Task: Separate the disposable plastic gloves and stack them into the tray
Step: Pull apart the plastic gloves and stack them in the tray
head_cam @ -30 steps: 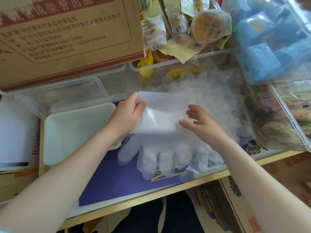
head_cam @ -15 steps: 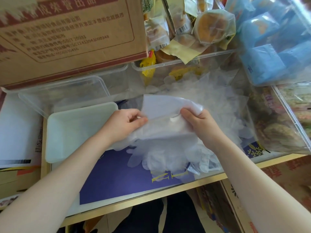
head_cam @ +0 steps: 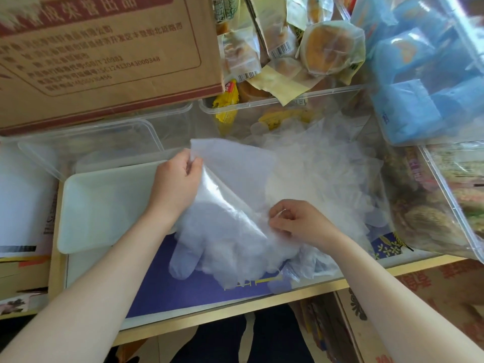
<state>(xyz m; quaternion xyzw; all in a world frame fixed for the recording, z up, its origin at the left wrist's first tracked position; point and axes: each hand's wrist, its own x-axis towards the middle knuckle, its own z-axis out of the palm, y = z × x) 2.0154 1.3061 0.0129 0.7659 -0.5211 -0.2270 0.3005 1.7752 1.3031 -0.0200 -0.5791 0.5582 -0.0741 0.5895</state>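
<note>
White tray (head_cam: 104, 205) sits empty, just left of left hand (head_cam: 175, 184), which pinches the top glove (head_cam: 235, 184) cuff. Glove runs cuff-far, fingers-near. Right hand (head_cam: 298, 221) pinches the pile (head_cam: 262, 252) beneath. Left is nearer the tray.

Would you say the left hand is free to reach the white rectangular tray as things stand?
Probably yes: the white rectangular tray lies right beside the left hand with nothing between, though that hand pinches a clear plastic glove.
</note>
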